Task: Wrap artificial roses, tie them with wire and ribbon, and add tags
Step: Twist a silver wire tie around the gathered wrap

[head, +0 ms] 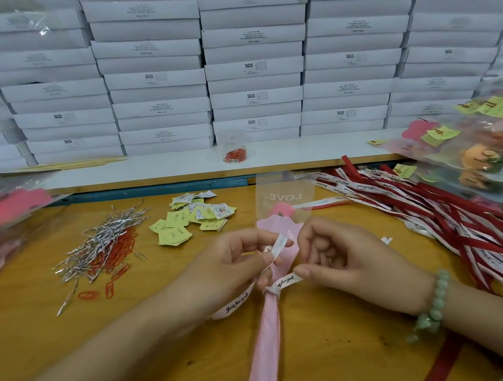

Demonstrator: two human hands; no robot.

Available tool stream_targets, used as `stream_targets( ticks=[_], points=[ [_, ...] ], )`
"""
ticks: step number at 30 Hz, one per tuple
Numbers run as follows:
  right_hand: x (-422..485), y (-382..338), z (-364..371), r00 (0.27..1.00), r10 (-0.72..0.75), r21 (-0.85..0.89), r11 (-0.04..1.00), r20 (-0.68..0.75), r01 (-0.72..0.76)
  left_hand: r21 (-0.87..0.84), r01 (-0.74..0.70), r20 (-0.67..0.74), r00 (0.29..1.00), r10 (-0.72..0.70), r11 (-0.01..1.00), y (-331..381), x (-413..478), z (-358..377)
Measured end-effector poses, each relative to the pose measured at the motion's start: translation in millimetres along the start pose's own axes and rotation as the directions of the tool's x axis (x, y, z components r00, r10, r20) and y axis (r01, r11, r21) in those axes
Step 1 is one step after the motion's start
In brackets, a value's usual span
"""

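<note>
A wrapped rose (278, 218) in pink paper and a clear "LOVE" sleeve lies in the middle of the wooden table (340, 352), its pink stem wrap (264, 351) running toward me. A white printed ribbon (235, 305) is tied round the neck of the wrap. My left hand (230, 264) pinches one loop of that ribbon above the knot. My right hand (339, 255) pinches the other ribbon end just right of the knot.
Silver wire ties (99, 245) and red paper clips (119, 252) lie at the left, yellow tags (191, 220) behind the hands. A heap of red and white ribbons (434, 210) fills the right. Finished wrapped roses (491, 156) lie far right. White boxes (252, 68) are stacked behind.
</note>
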State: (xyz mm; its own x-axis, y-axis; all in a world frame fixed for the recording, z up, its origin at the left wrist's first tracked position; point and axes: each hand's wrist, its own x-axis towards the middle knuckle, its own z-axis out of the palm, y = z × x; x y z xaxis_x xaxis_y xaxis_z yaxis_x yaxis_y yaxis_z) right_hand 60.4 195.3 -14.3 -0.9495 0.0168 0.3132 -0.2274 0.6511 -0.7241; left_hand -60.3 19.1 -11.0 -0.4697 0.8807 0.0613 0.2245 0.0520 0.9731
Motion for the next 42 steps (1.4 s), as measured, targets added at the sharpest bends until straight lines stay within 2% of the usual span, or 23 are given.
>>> stream_targets(
  ticks=[3,6,10,13,17,19,22,24,30,36,38,42],
  points=[
    [0.7,-3.9,1.8,0.998,0.064,0.361,0.931,-0.019,-0.053,0.153,-0.031,0.035,0.999,0.026,0.988,-2.1,0.4,1.8],
    [1.5,-11.0,2.4,0.996,0.086,0.500,0.864,-0.020,-0.065,0.216,-0.053,0.037,0.998,0.046,0.975,-6.1,2.8,4.5],
    [2.3,-16.4,4.9,0.993,0.119,0.639,0.765,-0.020,-0.079,0.219,-0.110,0.073,0.993,0.096,0.970,-7.9,1.8,3.9],
    [3.4,-15.7,6.0,0.988,0.149,0.684,0.724,-0.034,-0.086,0.190,-0.122,0.102,0.989,0.104,0.974,-8.7,2.6,3.1],
    [4.6,-17.1,5.3,0.982,0.188,0.737,0.667,-0.030,-0.105,0.137,-0.073,0.059,0.996,0.066,0.988,-9.9,5.1,2.4],
    [3.8,-17.2,4.4,0.978,0.204,0.698,0.705,-0.034,-0.123,0.118,-0.043,0.018,0.999,0.041,0.992,-13.4,6.2,1.4],
    [2.1,-16.3,4.8,0.980,0.192,0.514,0.846,-0.045,-0.142,0.046,-0.016,-0.034,0.999,0.018,0.999,-18.7,7.8,0.6],
    [1.4,-15.4,6.2,0.982,0.185,0.429,0.890,-0.032,-0.154,-0.018,-0.027,-0.041,0.999,0.026,0.999,-18.3,7.8,1.7],
    [1.4,-11.0,9.1,0.977,0.203,0.500,0.854,-0.067,-0.143,-0.099,-0.094,0.057,0.993,0.100,0.991,-18.0,7.9,0.9],
    [1.1,-15.8,8.1,0.984,0.161,0.549,0.830,-0.073,-0.095,0.090,-0.098,0.128,0.988,0.086,0.991,-11.6,4.0,-0.2],
    [1.0,-16.5,8.5,0.983,0.173,0.608,0.787,-0.058,-0.103,0.160,-0.093,0.150,0.986,0.069,0.983,-11.4,3.0,0.5],
    [1.0,-14.6,9.6,0.983,0.183,0.687,0.717,-0.025,-0.115,0.129,-0.075,0.149,0.987,0.055,0.989,-10.2,1.6,0.1]
  ],
)
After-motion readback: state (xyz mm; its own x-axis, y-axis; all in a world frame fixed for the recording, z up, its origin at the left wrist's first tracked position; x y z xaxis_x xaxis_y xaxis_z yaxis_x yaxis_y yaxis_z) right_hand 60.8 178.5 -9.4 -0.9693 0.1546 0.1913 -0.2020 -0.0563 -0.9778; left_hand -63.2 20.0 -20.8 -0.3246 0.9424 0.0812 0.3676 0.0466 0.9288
